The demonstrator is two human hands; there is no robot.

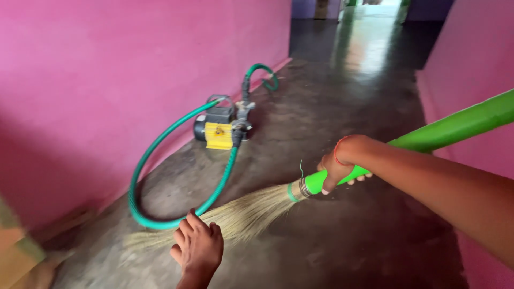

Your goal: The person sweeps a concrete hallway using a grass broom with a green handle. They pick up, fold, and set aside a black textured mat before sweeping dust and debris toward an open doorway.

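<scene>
In the head view, the long bright green plastic handle of the one grass broom (428,136) is cut off at the right edge, and the far tips of its pale straw bristles (241,214) are blurred where they lie low over the floor. The right hand (342,166) has its grip pressed together around the lower end of the handle, just above the metal ring. The left hand (197,247) shows only its back, with fingers loosely spread, near the bristles; I cannot tell if it touches them. There is one small grey water pump with a yellow front plate (222,126) beside the wall, and one dark green rubber hose (176,160) that loops from it over the floor. The dark concrete floor (348,107) is shiny farther away, between two pink painted walls (107,69) of a narrow corridor.
</scene>
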